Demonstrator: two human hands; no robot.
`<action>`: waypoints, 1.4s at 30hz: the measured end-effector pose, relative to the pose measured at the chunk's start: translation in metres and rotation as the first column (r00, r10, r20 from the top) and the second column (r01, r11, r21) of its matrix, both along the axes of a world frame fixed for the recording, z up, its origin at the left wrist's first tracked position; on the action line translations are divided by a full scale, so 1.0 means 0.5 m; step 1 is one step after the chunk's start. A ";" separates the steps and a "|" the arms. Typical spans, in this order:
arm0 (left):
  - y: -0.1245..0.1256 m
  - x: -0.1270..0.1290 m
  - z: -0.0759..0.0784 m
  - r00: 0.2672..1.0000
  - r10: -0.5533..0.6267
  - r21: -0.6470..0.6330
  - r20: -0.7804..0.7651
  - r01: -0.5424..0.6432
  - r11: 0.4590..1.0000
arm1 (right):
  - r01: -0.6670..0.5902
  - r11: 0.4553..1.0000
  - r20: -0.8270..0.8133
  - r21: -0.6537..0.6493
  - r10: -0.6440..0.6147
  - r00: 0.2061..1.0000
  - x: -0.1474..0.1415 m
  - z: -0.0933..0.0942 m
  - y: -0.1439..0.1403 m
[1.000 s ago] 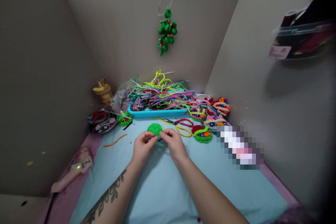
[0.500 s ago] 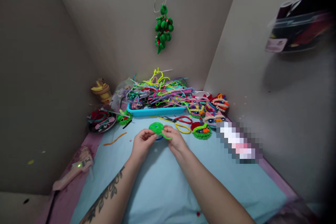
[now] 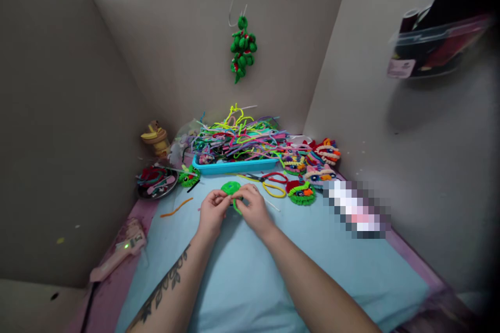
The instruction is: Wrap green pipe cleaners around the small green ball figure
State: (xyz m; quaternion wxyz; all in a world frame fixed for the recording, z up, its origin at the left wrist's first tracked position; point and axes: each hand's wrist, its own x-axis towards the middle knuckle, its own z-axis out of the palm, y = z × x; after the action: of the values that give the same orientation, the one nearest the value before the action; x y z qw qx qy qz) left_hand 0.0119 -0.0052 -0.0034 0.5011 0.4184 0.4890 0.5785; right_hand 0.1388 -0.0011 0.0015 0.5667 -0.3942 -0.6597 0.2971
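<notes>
My left hand point(image 3: 211, 213) and my right hand point(image 3: 253, 211) meet over the light blue mat point(image 3: 250, 281), both pinching a small green pipe-cleaner disc point(image 3: 230, 188). A loose green end of the disc bends down between my fingertips. The disc's far edge shows above my fingers; its near part is hidden by them. Just beyond lie scissors with red and yellow handles point(image 3: 271, 183).
A blue tray point(image 3: 234, 167) heaped with coloured pipe cleaners stands at the back. Finished pipe-cleaner faces point(image 3: 301, 193) lie to the right, a dark dish point(image 3: 154, 183) of scraps and a pink glue gun point(image 3: 119, 255) to the left. A green ornament point(image 3: 242, 49) hangs on the wall.
My hands have drawn closer together on the green disc, and its loose end now bends downward between my fingers instead of trailing to the right.
</notes>
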 end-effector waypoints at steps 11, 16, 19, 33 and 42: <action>0.001 0.005 0.003 1.000 -0.001 0.023 0.022 0.001 1.000 | 0.006 0.957 -0.426 -0.290 -0.134 0.895 0.016 -0.053 0.052; -0.002 0.003 0.010 0.999 -0.035 0.053 -0.004 0.035 0.998 | -0.055 0.927 -0.381 -0.370 -0.098 0.920 0.007 -0.048 0.042; -0.004 0.006 0.013 0.999 -0.051 0.071 -0.008 0.051 0.996 | -0.058 0.931 -0.379 -0.360 -0.090 0.921 0.007 -0.047 0.038; 0.004 -0.006 0.011 0.999 0.028 0.090 0.045 -0.032 0.995 | 0.025 0.939 -0.316 -0.342 -0.140 0.938 0.002 -0.053 0.033; 0.009 -0.007 0.008 0.999 0.019 0.048 0.029 -0.020 0.999 | -0.008 0.957 -0.345 -0.291 -0.097 0.933 0.011 -0.047 0.035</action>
State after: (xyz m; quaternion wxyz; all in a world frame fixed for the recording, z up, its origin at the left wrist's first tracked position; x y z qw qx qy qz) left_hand 0.0084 -0.0008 0.0006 0.4922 0.4173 0.4715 0.6011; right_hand 0.1443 0.0162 -0.0219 0.6199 -0.4271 -0.4865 0.4434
